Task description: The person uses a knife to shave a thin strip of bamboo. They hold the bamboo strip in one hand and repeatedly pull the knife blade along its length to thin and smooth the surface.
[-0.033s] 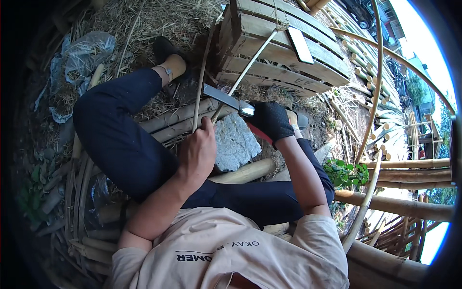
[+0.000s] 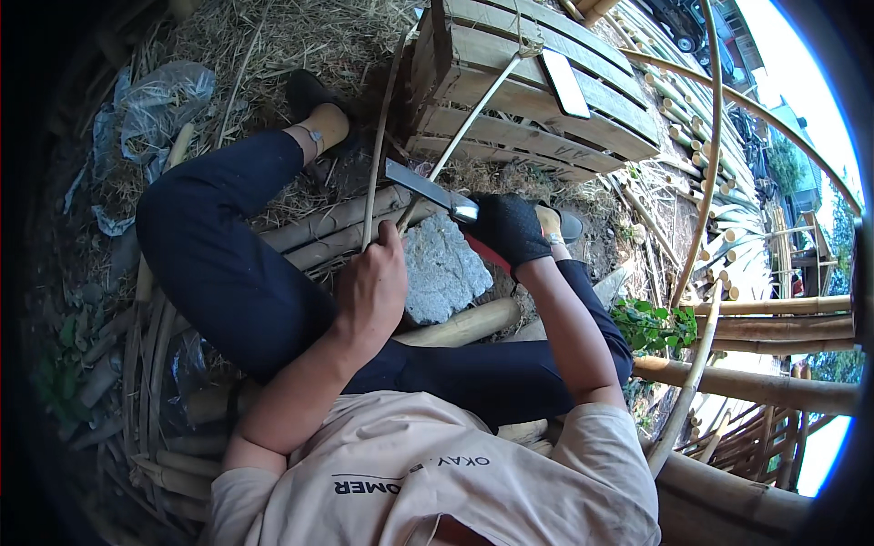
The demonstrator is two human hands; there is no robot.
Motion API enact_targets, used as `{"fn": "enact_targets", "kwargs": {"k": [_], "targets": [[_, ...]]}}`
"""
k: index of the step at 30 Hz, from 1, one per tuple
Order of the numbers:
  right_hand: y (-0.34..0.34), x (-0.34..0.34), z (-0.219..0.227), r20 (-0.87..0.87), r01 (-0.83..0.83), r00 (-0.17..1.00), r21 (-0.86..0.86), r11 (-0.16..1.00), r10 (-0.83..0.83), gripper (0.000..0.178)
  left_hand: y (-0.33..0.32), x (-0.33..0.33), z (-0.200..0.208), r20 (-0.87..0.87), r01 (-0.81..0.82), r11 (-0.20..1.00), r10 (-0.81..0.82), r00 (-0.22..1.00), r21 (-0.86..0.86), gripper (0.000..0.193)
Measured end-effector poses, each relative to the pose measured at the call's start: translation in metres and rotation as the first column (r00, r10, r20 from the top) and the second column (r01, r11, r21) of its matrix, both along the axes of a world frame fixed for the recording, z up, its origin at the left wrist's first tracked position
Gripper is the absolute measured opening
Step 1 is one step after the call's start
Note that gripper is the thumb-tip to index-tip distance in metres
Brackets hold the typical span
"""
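My bare left hand (image 2: 373,282) is closed, with bamboo strips rising from it. One thin strip (image 2: 379,146) runs up toward the top; a paler strip (image 2: 473,114) slants up right to the crate. Whether they join inside the fist is hidden. In a black glove, my right hand (image 2: 510,229) is closed round the handle of a large knife (image 2: 419,185). Its broad blade points left, crossing the pale strip, with its tip near the thin one. A grey stone block (image 2: 444,271) lies just below the knife, beside my left hand.
A slatted wooden crate (image 2: 537,91) stands ahead, with a phone (image 2: 565,84) on it. Bamboo poles (image 2: 337,227) lie between my legs, and more poles (image 2: 746,382) are at right. Crumpled plastic (image 2: 168,105) lies on straw at left. Green leaves (image 2: 651,326) grow near my right knee.
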State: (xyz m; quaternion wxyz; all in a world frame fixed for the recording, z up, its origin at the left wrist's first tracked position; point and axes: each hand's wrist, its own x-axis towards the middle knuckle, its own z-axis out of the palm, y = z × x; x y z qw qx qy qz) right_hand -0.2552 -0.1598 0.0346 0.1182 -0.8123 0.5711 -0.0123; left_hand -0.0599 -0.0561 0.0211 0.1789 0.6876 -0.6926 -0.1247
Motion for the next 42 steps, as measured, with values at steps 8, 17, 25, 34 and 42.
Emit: {"fn": "enact_targets", "kwargs": {"k": [8,17,25,34,42], "targets": [[-0.038,-0.021,-0.005,-0.045,-0.001,0.999,-0.063,0.998,-0.002,0.026,0.0,-0.001,-0.004,-0.03,0.004,1.0,-0.005,1.0,-0.024,0.019],[-0.102,-0.062,0.035,-0.105,0.19,0.971,-0.208,0.959,-0.216,0.031,0.001,0.0,0.003,-0.104,0.012,0.999,-0.006,0.995,0.053,0.028],[-0.053,-0.033,0.007,-0.165,-0.143,0.978,-0.088,0.986,0.127,0.027,0.0,0.0,0.001,-0.081,0.029,1.0,-0.029,0.996,-0.002,0.022],[-0.15,-0.077,0.057,-0.214,0.135,0.957,-0.27,0.953,-0.197,0.034,0.0,0.002,0.0,-0.104,0.018,0.999,-0.02,0.994,-0.027,0.023],[-0.065,-0.03,0.025,-0.011,-0.028,1.0,0.13,0.991,0.03,0.039,-0.001,0.004,-0.007,-0.167,0.038,0.999,-0.037,0.985,0.0,0.027]]}}
